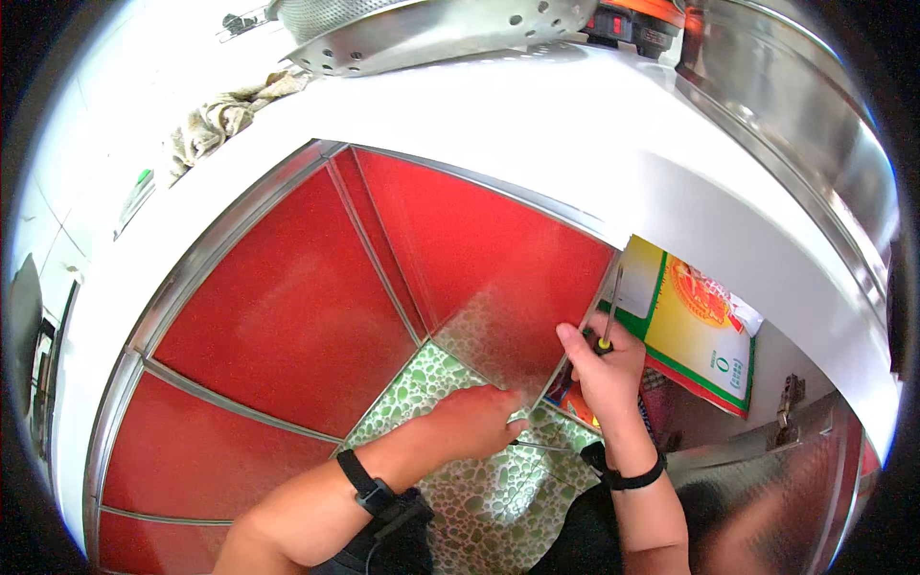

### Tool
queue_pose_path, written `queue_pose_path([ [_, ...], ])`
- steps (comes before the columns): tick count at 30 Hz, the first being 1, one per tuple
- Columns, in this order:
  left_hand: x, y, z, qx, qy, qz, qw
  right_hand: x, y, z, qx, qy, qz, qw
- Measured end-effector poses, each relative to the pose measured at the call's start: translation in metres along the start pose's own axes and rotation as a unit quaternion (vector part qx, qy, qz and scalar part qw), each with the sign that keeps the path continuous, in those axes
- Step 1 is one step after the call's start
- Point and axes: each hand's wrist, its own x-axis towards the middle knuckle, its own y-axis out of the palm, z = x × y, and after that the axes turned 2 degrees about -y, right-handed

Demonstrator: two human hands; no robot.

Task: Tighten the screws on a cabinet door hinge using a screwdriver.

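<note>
My right hand (613, 369) is closed around a screwdriver with a black and yellow handle (603, 346). Its metal shaft (616, 297) points up along the metal-framed edge of a red cabinet panel (498, 240), beside the open compartment. Lower and to the left, my left hand (479, 420) is closed near the bottom corner of that panel. A thin metal rod (541, 446) sticks out from under its fingers; the end inside the hand is hidden. Whether the left fingers touch the panel, I cannot tell.
A yellow, white and green package (704, 326) stands in the open compartment. To the right, a cabinet door (767, 498) hangs open on a metal hinge (788, 402). Above runs a white countertop (460, 115) with a perforated metal basin (431, 38), a large steel pot (767, 77) and a cloth (225, 120).
</note>
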Motion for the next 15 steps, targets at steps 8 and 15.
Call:
queue_pose_path([
  [8, -0.007, -0.003, -0.002, 0.002, 0.007, 0.029, 1.0, 0.007, -0.002, -0.002, 0.035, -0.042, -0.008, 0.998],
  [15, -0.009, -0.001, -0.008, 0.008, -0.015, 0.049, 0.999, 0.005, -0.003, -0.015, -0.008, -0.092, -0.008, 0.996],
])
